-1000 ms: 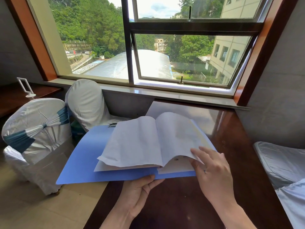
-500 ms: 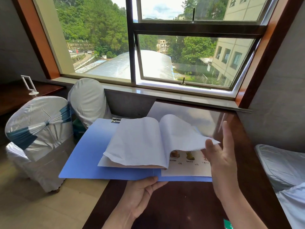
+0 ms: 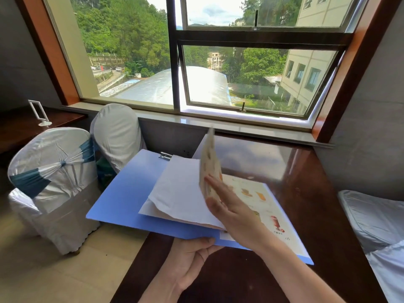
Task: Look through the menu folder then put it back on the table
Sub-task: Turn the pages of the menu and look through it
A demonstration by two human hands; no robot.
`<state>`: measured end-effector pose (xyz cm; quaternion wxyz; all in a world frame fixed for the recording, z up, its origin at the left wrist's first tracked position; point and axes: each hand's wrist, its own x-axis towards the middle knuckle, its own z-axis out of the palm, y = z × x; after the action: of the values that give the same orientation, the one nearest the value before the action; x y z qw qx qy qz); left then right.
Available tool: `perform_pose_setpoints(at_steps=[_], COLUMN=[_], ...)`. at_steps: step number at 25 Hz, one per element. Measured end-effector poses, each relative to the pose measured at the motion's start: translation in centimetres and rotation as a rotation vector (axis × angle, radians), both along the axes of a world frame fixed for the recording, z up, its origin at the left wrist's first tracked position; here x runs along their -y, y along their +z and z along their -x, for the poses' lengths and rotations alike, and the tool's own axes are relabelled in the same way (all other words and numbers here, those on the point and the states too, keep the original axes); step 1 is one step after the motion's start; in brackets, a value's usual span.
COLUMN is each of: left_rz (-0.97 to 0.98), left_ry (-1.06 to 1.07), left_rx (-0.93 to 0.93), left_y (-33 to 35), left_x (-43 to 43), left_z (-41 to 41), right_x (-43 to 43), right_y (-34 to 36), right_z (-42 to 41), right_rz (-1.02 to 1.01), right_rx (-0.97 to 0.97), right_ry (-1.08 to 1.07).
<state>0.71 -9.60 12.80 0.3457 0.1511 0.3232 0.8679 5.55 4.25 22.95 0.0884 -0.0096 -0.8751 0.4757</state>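
The blue menu folder (image 3: 122,193) lies open, held above the near left corner of the dark wooden table (image 3: 306,176). My left hand (image 3: 192,256) grips its near edge from below, thumb on top. My right hand (image 3: 231,206) has its fingers apart and pushes one page (image 3: 209,165) up on edge; the page stands almost upright over the spine. White turned pages (image 3: 179,191) lie on the left half. A printed page with food and drink pictures (image 3: 258,200) shows on the right half.
Two white-covered chairs (image 3: 50,171) (image 3: 115,132) stand to the left of the table, one with a teal sash. A window sill (image 3: 218,123) runs behind the table. A grey cushion (image 3: 376,217) lies at the right. A small sign holder (image 3: 37,112) stands on another table at far left.
My right hand has lifted the page from nearly flat to almost upright and swung it leftward, uncovering the picture page beneath. My left hand has kept its hold on the folder.
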Motion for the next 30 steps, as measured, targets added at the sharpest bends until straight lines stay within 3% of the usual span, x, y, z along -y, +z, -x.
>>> perform_pose_setpoints(at_steps=[2,9,21,24,28,30], left_rz=[-0.029,-0.097,-0.179,-0.119,-0.081,-0.072], left_ry=[-0.032,-0.076,0.022,0.026,0.005,0.017], left_rx=[-0.031,0.059,0.172,0.16,0.174,0.177], left_y=[0.2,-0.2,0.6,0.6,1.0,0.8], left_x=[0.2,0.9,-0.2,-0.2,0.6,1.1], left_z=[0.0,-0.3,-1.6,-1.4,-0.3,0.3], right_x=[0.3,0.2,0.2,-0.3,-3.7,-6.9], right_y=[-1.0,-3.7,-4.9,-4.6,-4.5,-4.9], right_z=[0.3,0.2,-1.5,-1.7,-2.7,-3.6], right_rz=[-0.164,-0.396,-0.483,-0.378,-0.137,-0.113], right_rx=[0.054,-0.026,-0.185,-0.182,-0.199,-0.13], right_ry=[0.043,0.068,0.071,0.07,-0.27,-0.491])
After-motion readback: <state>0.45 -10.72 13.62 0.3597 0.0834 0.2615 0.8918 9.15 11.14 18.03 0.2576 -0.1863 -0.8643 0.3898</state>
